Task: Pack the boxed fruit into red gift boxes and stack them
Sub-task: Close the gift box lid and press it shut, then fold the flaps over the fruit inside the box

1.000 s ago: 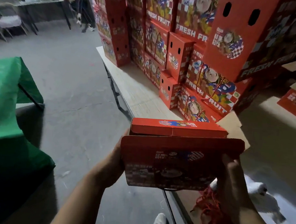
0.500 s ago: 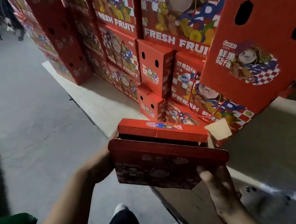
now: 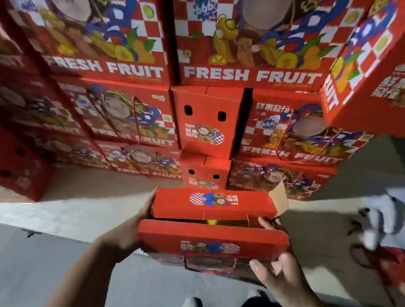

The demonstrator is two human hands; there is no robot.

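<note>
Still unsealed: gift box (image 3: 212,245) carried just before stack (image 3: 206,120), above table (image 3: 73,204). Left hand (image 3: 129,232) gripped left end; right hand (image 3: 275,266) curled round right corner. Best kept level, flaps shut before stacking.

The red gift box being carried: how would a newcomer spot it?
Before the wall of stacked red FRESH FRUIT cartons, low and central, sits the red cardboard gift box between the left hand and right hand. Unlike its neighbours, its top flaps gape open.

Gift box (image 3: 212,240) — printed cardboard, matt.
</note>
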